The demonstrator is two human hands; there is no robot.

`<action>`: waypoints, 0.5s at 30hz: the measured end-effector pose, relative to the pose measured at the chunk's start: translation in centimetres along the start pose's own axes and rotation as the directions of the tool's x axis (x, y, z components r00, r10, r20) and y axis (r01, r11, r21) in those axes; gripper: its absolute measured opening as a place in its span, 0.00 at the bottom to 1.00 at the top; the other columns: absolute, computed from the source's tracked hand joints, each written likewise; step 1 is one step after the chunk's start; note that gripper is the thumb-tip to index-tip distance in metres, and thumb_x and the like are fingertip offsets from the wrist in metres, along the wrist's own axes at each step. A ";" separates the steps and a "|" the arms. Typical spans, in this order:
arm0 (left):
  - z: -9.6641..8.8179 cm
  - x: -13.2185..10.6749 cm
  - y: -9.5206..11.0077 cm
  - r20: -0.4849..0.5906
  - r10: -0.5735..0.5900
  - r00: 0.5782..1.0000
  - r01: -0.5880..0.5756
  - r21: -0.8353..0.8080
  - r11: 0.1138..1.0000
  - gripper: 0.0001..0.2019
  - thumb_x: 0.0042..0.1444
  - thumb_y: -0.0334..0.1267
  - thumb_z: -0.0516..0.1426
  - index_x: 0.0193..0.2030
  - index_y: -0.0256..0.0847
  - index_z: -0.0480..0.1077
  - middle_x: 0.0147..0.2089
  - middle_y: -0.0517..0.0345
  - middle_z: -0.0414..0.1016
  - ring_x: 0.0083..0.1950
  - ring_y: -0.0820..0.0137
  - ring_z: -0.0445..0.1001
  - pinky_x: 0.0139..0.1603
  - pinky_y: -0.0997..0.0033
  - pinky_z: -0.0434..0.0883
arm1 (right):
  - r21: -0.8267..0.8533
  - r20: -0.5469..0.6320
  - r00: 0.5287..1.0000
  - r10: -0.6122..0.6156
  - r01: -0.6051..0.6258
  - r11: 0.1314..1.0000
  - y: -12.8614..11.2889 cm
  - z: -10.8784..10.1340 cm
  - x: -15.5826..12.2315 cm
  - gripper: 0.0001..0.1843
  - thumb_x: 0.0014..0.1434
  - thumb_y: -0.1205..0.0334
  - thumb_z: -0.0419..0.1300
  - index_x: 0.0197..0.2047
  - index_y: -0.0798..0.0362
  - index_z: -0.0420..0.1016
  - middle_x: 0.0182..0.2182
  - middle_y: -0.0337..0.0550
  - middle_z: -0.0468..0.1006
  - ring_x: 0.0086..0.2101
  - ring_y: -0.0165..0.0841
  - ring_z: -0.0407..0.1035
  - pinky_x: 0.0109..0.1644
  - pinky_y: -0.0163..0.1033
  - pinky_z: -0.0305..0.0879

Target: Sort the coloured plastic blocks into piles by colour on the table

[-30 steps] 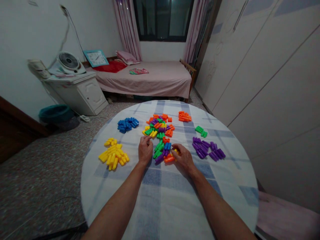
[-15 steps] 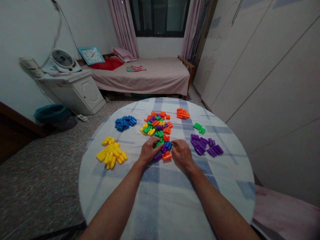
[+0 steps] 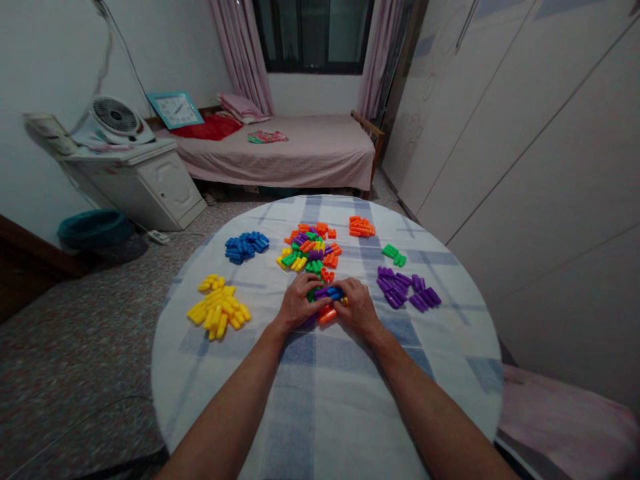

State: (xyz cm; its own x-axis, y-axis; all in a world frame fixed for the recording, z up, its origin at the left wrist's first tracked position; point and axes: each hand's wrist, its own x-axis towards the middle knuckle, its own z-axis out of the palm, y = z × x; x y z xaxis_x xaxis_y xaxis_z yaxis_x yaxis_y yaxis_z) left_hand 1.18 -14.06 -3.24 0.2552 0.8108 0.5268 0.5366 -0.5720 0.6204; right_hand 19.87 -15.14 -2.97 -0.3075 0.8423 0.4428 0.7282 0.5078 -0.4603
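Observation:
Low over the middle of the table, my left hand [image 3: 299,303] is closed around the left end of some small plastic building pieces, with a purple piece [image 3: 321,293] at its fingers. Facing it, my right hand [image 3: 356,305] pinches the right end, where a blue piece [image 3: 335,293] shows. A bit of yellow [image 3: 345,301] peeks out under the right fingers. Orange pieces [image 3: 327,315] lie just below the hands. Beyond the fingertips is a mixed heap of coloured pieces [image 3: 315,250]. Fingers partly hide what is held.
Sorted piles ring the hands on the round table [image 3: 360,400]: yellow pieces [image 3: 220,308], blue pieces [image 3: 245,247], orange pieces [image 3: 361,227], green pieces [image 3: 395,255] and purple pieces [image 3: 395,287]. A bed [image 3: 310,153] stands behind, a wardrobe [image 3: 525,167] to the right.
My right hand has moved inward and closed onto the blue pieces, so the two hands are nearer each other. The view has shifted slightly.

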 end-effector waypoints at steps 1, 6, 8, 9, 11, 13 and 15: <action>0.0 0.0 0.0 -0.002 -0.002 1.000 0.002 -0.003 1.000 0.13 0.49 0.43 0.65 0.40 0.40 0.76 0.46 0.49 0.73 0.49 0.62 0.71 0.52 0.58 0.70 | -0.002 -0.022 1.000 -0.009 0.009 1.000 0.0 0.0 0.1 0.13 0.55 0.67 0.58 0.45 0.52 0.73 0.41 0.45 0.75 0.45 0.38 0.66 0.48 0.42 0.58; -0.2 0.0 -0.1 0.010 -0.030 0.999 0.031 -0.090 0.995 0.12 0.55 0.44 0.61 0.43 0.42 0.75 0.41 0.54 0.75 0.46 0.65 0.71 0.50 0.61 0.70 | 0.019 -0.110 0.989 -0.097 0.100 0.995 0.1 0.0 0.1 0.16 0.57 0.65 0.58 0.50 0.52 0.71 0.50 0.48 0.72 0.51 0.39 0.65 0.53 0.44 0.59; -0.2 0.0 -0.2 -0.005 -0.058 0.998 0.057 -0.126 0.990 0.11 0.58 0.43 0.58 0.44 0.43 0.75 0.41 0.54 0.75 0.46 0.66 0.71 0.50 0.62 0.69 | 0.041 -0.097 0.988 -0.121 0.125 0.991 0.0 0.0 0.0 0.17 0.58 0.64 0.58 0.52 0.52 0.71 0.56 0.49 0.69 0.54 0.39 0.63 0.55 0.45 0.60; -0.3 0.0 -0.2 -0.009 -0.067 0.998 0.066 -0.138 0.988 0.10 0.59 0.42 0.57 0.44 0.43 0.75 0.41 0.54 0.76 0.47 0.66 0.71 0.51 0.61 0.69 | 0.053 -0.077 0.989 -0.126 0.130 0.990 -0.1 0.0 0.0 0.17 0.59 0.63 0.58 0.52 0.51 0.70 0.57 0.49 0.68 0.55 0.38 0.63 0.56 0.45 0.60; -0.2 0.0 -0.2 -0.004 -0.085 0.996 0.083 -0.156 0.984 0.10 0.59 0.41 0.56 0.44 0.43 0.75 0.42 0.53 0.76 0.48 0.66 0.71 0.52 0.62 0.69 | 0.064 -0.025 0.991 -0.128 0.129 0.990 -0.3 0.0 -0.1 0.19 0.60 0.63 0.58 0.54 0.51 0.70 0.56 0.49 0.69 0.55 0.38 0.63 0.57 0.45 0.60; -0.2 0.0 0.0 0.002 -0.110 0.994 0.109 -0.177 0.978 0.11 0.59 0.42 0.55 0.45 0.43 0.75 0.43 0.53 0.76 0.48 0.66 0.72 0.53 0.62 0.69 | 0.049 0.015 0.992 -0.123 0.122 0.991 -0.6 0.0 0.0 0.22 0.60 0.62 0.59 0.58 0.51 0.68 0.55 0.49 0.71 0.55 0.39 0.63 0.57 0.46 0.60; -0.1 0.0 0.3 0.008 -0.139 0.990 0.138 -0.200 0.970 0.11 0.59 0.42 0.56 0.45 0.43 0.76 0.43 0.53 0.76 0.48 0.66 0.72 0.53 0.62 0.69 | 0.010 0.041 0.992 -0.122 0.122 0.992 -0.9 -0.1 0.1 0.24 0.61 0.61 0.59 0.60 0.51 0.66 0.55 0.50 0.71 0.54 0.40 0.64 0.56 0.46 0.60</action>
State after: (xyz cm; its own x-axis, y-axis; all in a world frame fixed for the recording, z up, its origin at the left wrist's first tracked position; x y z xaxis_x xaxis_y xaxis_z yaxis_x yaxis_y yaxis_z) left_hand 1.22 -14.23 -3.02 0.1844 0.8833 0.4309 0.3948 -0.4681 0.7906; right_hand 19.23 -15.56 -2.46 -0.4191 0.7805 0.4639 0.6793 0.6086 -0.4102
